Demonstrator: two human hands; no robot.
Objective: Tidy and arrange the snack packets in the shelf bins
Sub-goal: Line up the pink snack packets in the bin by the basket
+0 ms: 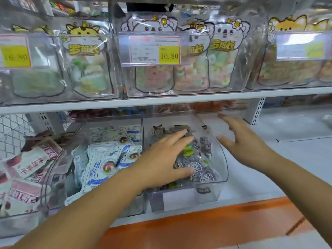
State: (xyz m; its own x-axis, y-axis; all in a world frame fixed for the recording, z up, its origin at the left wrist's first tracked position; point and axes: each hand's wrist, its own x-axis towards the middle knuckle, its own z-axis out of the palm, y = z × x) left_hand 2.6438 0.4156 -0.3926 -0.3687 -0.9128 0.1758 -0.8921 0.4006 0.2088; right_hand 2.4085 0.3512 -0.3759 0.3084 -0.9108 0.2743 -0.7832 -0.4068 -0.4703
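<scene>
A: The white metal shelf (161, 100) carries clear plastic bins so that you can read each packet from the front. In the upper row the bin (181, 90) with the 16.80 price tag (154, 51) keeps its glossy stand-up pouches (222, 54) upright in a row, faces forward. I judge this is how the lower row should look.

B: And the lower row?

A: There the bins tilt open toward you. The bin (221, 159) under your hands holds small dark packets (203, 169), crinkled foil with white round prints and some green parts. They lie loose and overlapping, not in rows. The bin to its left (59, 159) has white and blue flat packets (100, 166), partly standing, partly fallen. Further left, pink and white packets (27, 164) lie in a heap.

B: What do my hands do?

A: Your left hand (167, 159) is flat, fingers spread and stretched, palm down on the dark packets. It grips nothing; I think it presses or levels them. Your right hand (246, 144) is also open and has hold of nothing. It is at the right side wall of the same bin, but the wall is transparent, so I cannot tell if it touches.

B: Is it risky?

A: The smooth packets may slide over the low curved front lip.
</scene>
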